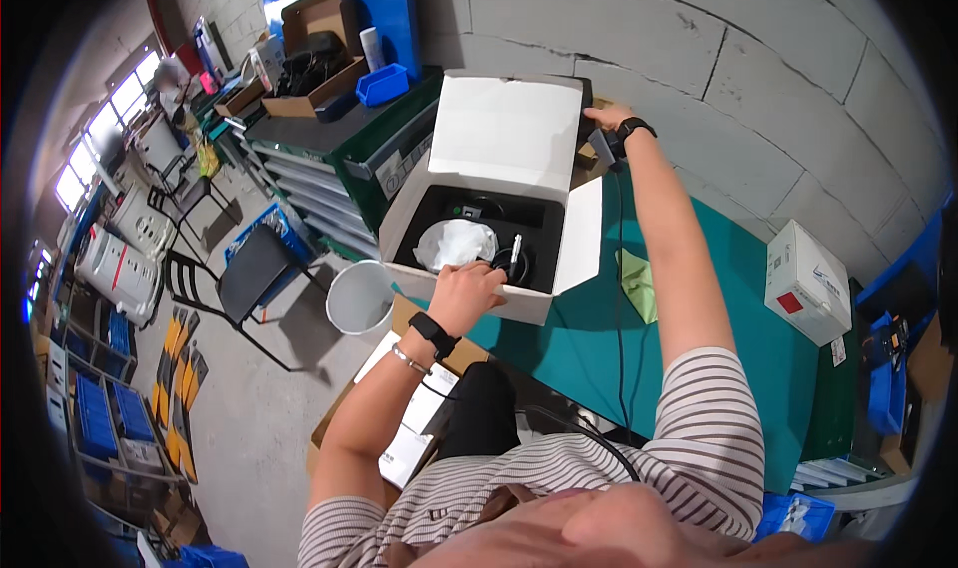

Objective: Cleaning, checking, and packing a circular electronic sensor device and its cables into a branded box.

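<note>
My left grip [471, 296] bends over the front rim of the white box [521, 308], fingertips just beside a coiled cable [518, 271]; I cannot tell whether they pinch it or only rest there. My right grip [611, 119] is past the raised lid [505, 121], next to something dark that the lid partly hides, and I cannot tell if it grasps that.

The box sits on the green desk [733, 298] near its left edge, with 1 side flap [583, 237] spread. In its black foam, a white bag [464, 243] lies left of the coil.

I'd judge 2 risks: a tug by the left fingers could tip the box toward the bin [359, 298], and the right forearm, stretched above a loose cable [621, 298], could snag it if lowered.
</note>
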Demonstrator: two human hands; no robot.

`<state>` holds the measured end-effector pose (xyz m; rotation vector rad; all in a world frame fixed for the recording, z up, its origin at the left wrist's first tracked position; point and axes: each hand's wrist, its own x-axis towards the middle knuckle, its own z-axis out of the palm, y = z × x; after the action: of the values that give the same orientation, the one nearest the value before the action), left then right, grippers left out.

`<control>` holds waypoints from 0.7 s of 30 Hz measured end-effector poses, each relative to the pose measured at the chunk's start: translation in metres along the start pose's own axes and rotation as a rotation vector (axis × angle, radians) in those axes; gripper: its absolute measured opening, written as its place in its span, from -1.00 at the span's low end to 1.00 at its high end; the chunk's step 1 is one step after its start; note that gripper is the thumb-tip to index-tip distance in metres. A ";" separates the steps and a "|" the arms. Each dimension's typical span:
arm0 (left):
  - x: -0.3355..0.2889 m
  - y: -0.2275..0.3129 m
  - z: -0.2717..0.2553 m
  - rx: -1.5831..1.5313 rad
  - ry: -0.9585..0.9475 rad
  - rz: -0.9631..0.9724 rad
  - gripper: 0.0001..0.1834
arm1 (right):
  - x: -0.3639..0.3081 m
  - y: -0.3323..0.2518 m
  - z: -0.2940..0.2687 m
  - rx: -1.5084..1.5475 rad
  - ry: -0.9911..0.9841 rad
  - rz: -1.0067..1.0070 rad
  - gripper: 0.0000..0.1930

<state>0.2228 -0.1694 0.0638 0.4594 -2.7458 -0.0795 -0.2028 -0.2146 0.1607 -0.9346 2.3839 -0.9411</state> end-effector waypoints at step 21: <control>0.006 0.006 0.000 0.019 -0.030 0.037 -0.70 | -0.050 -0.009 -0.011 0.179 0.664 -0.377 -0.63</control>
<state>0.2160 -0.1657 0.0663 0.4159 -2.7855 -0.0522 -0.1705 -0.1796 0.1810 -1.1570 2.6086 -1.8149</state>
